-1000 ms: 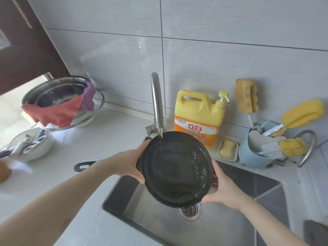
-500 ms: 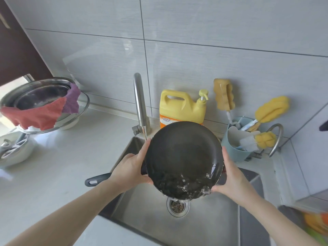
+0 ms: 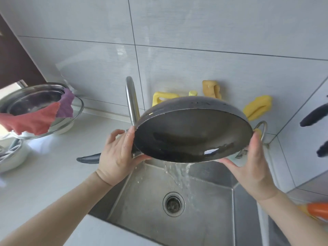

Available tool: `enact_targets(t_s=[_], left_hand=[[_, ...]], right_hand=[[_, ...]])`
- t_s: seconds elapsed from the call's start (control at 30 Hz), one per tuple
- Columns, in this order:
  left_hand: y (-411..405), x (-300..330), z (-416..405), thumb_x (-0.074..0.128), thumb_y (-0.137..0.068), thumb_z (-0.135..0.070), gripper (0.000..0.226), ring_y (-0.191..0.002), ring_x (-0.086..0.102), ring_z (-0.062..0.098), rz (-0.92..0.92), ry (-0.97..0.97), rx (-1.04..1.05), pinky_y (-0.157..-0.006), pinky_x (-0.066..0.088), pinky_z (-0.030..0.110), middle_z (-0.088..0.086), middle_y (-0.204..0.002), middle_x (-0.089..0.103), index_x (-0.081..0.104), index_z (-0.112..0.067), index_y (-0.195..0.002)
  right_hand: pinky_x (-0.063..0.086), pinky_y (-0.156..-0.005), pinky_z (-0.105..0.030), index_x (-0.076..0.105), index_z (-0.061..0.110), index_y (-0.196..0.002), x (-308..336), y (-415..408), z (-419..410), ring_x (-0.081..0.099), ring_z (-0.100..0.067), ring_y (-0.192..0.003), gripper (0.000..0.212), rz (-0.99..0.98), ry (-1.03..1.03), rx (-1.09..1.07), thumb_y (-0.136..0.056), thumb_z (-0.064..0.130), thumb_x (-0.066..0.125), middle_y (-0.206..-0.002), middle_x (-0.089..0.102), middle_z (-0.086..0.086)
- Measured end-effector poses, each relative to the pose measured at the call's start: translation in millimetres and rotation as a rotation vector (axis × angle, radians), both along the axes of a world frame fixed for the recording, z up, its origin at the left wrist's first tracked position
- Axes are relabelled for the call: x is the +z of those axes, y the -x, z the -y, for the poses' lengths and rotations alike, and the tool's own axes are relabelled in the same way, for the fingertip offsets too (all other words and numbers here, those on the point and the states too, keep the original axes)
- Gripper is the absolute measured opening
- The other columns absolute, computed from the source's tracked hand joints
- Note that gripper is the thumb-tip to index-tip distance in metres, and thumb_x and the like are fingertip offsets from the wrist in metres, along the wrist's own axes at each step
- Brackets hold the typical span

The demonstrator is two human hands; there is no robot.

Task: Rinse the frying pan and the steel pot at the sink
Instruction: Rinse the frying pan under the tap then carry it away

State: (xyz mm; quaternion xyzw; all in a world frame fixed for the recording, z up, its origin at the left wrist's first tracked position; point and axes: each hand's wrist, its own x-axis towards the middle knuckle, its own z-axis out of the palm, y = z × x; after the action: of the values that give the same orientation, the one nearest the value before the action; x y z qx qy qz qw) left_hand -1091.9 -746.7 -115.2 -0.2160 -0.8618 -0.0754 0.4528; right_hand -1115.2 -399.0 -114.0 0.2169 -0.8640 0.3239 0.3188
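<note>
Tipped further now, frying pan (image 3: 193,132) dumps rinse water into sink (image 3: 147,208); both hands' fingers grip its rim, steel pot next.

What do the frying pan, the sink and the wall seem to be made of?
Frying pan: dark metal, probably with a non-stick coating; smooth, with wet glints.
Sink: likely brushed stainless steel; grey with a dull sheen.
Wall: glossy grey tiles, probably ceramic; grout lines and soft reflections.

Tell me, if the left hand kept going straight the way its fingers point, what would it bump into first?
Probably the faucet. The left hand grips the frying pan, fingers pointing up and away, and the faucet stands just beyond them, though depth is unclear.
</note>
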Motion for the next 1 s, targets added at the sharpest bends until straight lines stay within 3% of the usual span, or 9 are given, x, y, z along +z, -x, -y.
enact_targets(t_s=[0.13, 0.23, 0.43, 0.53, 0.63, 0.7, 0.8, 0.9, 1.0], left_hand=[[2, 27, 5, 0.079, -0.076, -0.048, 0.1, -0.077, 0.065, 0.025, -0.109, -0.016, 0.013, -0.108, 0.028, 0.029, 0.008, -0.071, 0.069, 0.019, -0.011, -0.147], [3, 41, 6, 0.08, -0.076, -0.046, 0.117, -0.073, 0.061, 0.025, -0.188, -0.002, -0.005, -0.109, 0.025, 0.028, 0.01, -0.067, 0.067, -0.001, -0.014, -0.155], [0, 44, 7, 0.084, -0.073, -0.042, 0.124, -0.068, 0.067, 0.03, -0.19, 0.031, -0.034, -0.111, 0.024, 0.028, 0.012, -0.069, 0.068, -0.005, -0.015, -0.155], [-2, 36, 8, 0.085, -0.072, -0.043, 0.125, -0.067, 0.068, 0.029, -0.133, 0.018, -0.041, -0.106, 0.031, 0.032, 0.011, -0.072, 0.069, -0.004, -0.015, -0.155], [-5, 27, 2, 0.076, -0.079, -0.047, 0.116, -0.073, 0.063, 0.024, -0.084, -0.002, -0.072, -0.087, 0.042, 0.037, 0.011, -0.073, 0.067, -0.004, -0.013, -0.156], [-6, 17, -2, 0.07, -0.08, -0.051, 0.113, -0.078, 0.055, 0.023, 0.002, -0.011, -0.071, -0.078, 0.042, 0.036, 0.014, -0.077, 0.066, -0.005, -0.011, -0.156], [-7, -5, -6, 0.065, -0.077, -0.063, 0.119, -0.068, 0.06, 0.023, 0.262, -0.032, -0.064, -0.071, 0.049, 0.038, 0.006, -0.074, 0.064, -0.006, -0.01, -0.156], [-10, -31, -12, 0.056, -0.076, -0.075, 0.119, -0.058, 0.055, 0.022, 0.495, -0.035, -0.054, -0.062, 0.045, 0.031, 0.0, -0.067, 0.058, -0.01, -0.015, -0.156], [-9, -58, -26, 0.071, -0.069, -0.068, 0.131, -0.066, 0.057, 0.023, 0.801, -0.045, -0.008, -0.066, 0.041, 0.029, 0.001, -0.078, 0.064, -0.027, -0.035, -0.149]], right_hand=[[0.025, -0.098, 0.0, 0.03, 0.014, -0.131, 34, -3, 2, 0.05, -0.035, -0.106, 0.1, -0.012, 0.097, -0.036, -0.053, 0.006, 0.092, -0.113, 0.053, -0.037], [0.03, -0.101, -0.005, 0.018, 0.057, -0.136, 44, -3, 0, 0.055, -0.035, -0.107, 0.117, -0.037, 0.163, 0.023, -0.056, 0.014, 0.091, -0.115, 0.052, -0.035], [0.031, -0.099, -0.004, 0.014, 0.062, -0.134, 46, -6, 2, 0.055, -0.038, -0.107, 0.113, -0.033, 0.177, 0.032, -0.06, 0.02, 0.089, -0.117, 0.052, -0.034], [0.029, -0.096, -0.001, 0.032, 0.029, -0.135, 40, -7, 3, 0.055, -0.041, -0.104, 0.082, -0.031, 0.129, -0.001, -0.07, 0.033, 0.082, -0.117, 0.05, -0.023], [0.023, -0.103, -0.001, 0.024, 0.003, -0.134, 31, -8, 2, 0.046, -0.032, -0.113, 0.085, -0.008, 0.052, 0.007, -0.081, 0.053, 0.066, -0.123, 0.043, -0.018], [0.019, -0.109, -0.005, 0.018, 0.005, -0.145, 24, -11, 4, 0.036, -0.022, -0.135, 0.098, 0.038, 0.017, 0.034, -0.075, 0.036, 0.079, -0.139, 0.04, -0.018], [0.011, -0.112, -0.006, -0.005, 0.027, -0.154, 2, -15, -3, 0.009, 0.003, -0.146, 0.123, 0.203, -0.072, 0.095, -0.07, 0.028, 0.085, -0.16, 0.006, 0.02], [0.017, -0.113, -0.013, -0.019, 0.051, -0.145, -28, -19, -17, 0.007, 0.016, -0.14, 0.141, 0.524, -0.068, 0.082, -0.062, 0.022, 0.091, -0.152, -0.005, 0.04], [0.026, -0.11, -0.024, -0.022, 0.057, -0.139, -61, -24, -26, 0.018, 0.004, -0.141, 0.138, 0.772, -0.044, 0.064, -0.065, 0.026, 0.09, -0.149, 0.008, 0.031]])
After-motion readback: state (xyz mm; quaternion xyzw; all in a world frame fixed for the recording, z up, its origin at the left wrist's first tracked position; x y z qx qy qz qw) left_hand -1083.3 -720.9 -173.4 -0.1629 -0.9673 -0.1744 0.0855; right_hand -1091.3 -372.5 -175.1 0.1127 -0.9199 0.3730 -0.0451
